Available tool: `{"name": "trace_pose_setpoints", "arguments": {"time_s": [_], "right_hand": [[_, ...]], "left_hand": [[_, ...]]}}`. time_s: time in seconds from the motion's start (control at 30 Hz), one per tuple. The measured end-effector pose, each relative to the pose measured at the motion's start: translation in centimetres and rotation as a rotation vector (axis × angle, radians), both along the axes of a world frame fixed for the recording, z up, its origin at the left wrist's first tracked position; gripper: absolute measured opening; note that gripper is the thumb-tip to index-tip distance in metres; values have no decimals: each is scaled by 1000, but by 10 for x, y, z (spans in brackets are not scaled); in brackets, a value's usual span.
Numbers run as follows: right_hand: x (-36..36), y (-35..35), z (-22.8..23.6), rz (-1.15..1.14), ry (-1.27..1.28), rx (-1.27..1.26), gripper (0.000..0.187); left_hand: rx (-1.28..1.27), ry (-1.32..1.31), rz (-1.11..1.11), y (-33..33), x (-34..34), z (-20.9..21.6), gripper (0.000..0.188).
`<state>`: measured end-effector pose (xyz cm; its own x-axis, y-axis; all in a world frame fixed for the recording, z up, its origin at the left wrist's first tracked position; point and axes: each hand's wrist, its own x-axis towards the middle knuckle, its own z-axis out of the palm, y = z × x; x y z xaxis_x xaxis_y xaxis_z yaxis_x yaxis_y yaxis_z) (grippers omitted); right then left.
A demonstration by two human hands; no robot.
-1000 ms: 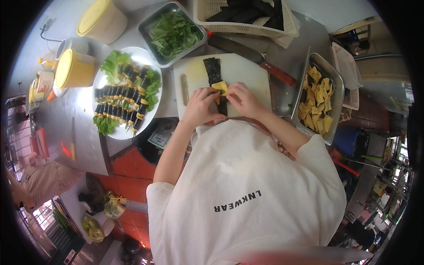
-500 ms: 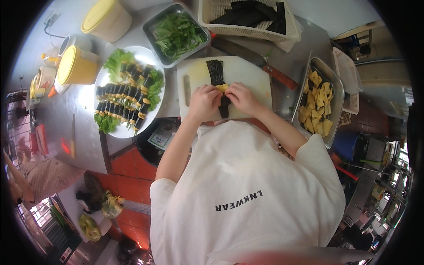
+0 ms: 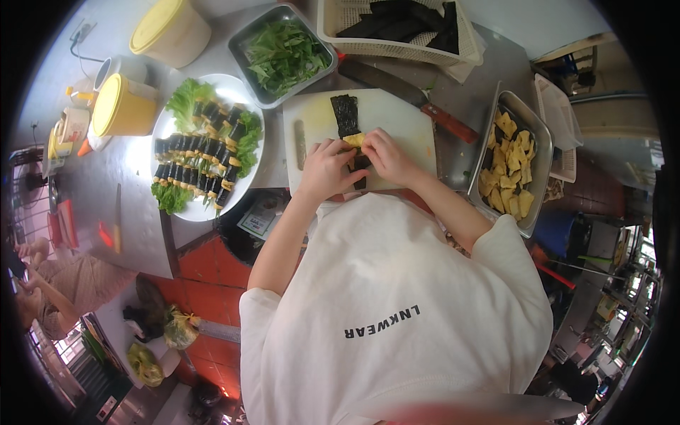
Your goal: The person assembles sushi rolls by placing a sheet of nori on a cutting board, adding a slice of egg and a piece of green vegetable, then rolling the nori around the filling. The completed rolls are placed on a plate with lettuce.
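Observation:
A dark seaweed strip (image 3: 345, 115) lies lengthwise on the white cutting board (image 3: 414, 117), with a yellow food piece (image 3: 353, 139) set across it. On the left end of that piece, the fingertips of my left hand (image 3: 326, 168) press, while its thumb reaches apart over the near part of the strip. My right hand (image 3: 392, 157) is closed, its fingertips pinching the right end of the piece. Fingers cover part of both foods. Similar yellow pieces (image 3: 508, 170) fill a metal tray (image 3: 536, 212) at the right. Finished seaweed rolls (image 3: 198, 157) lie on lettuce on a white plate (image 3: 249, 188).
A cleaver (image 3: 404, 92) lies beyond the board, its wooden handle toward the right. Farther back stand a metal tray of green leaves (image 3: 283, 57) and a basket (image 3: 397, 48) of dark seaweed sheets. Yellow-lidded tubs (image 3: 122, 106) stand far left. Another person (image 3: 71, 287) is at the left edge.
My left thumb has come away from the yellow piece toward the near end of the strip. My right hand has shifted slightly. The other person's arms have moved.

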<state>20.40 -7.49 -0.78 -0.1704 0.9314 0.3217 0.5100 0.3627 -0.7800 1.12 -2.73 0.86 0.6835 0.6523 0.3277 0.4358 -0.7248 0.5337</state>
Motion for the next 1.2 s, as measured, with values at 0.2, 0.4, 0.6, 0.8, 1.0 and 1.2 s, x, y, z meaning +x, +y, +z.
{"name": "trace_pose_setpoints", "arguments": {"time_s": [0.2, 0.4, 0.6, 0.8, 1.0, 1.2], "right_hand": [[9, 0, 7, 100, 65, -87, 11], [15, -5, 3, 100, -36, -31, 19], [4, -2, -5, -3, -18, 7, 15], [-5, 4, 1, -123, 38, -116, 17], [4, 0, 13, -20, 35, -27, 25], [1, -3, -4, -66, -186, 114, 18]], "left_hand": [[-3, -17, 16, -1, 0, -5, 24], [-29, -68, 36, 0, 0, -13, 24], [-20, -72, 26, -3, 1, 7, 25], [-25, -7, 80, 0, 5, -8, 20], [-119, -34, 107, 11, 9, -12, 13], [-290, -136, 197, 8, 11, -3, 15]]}}
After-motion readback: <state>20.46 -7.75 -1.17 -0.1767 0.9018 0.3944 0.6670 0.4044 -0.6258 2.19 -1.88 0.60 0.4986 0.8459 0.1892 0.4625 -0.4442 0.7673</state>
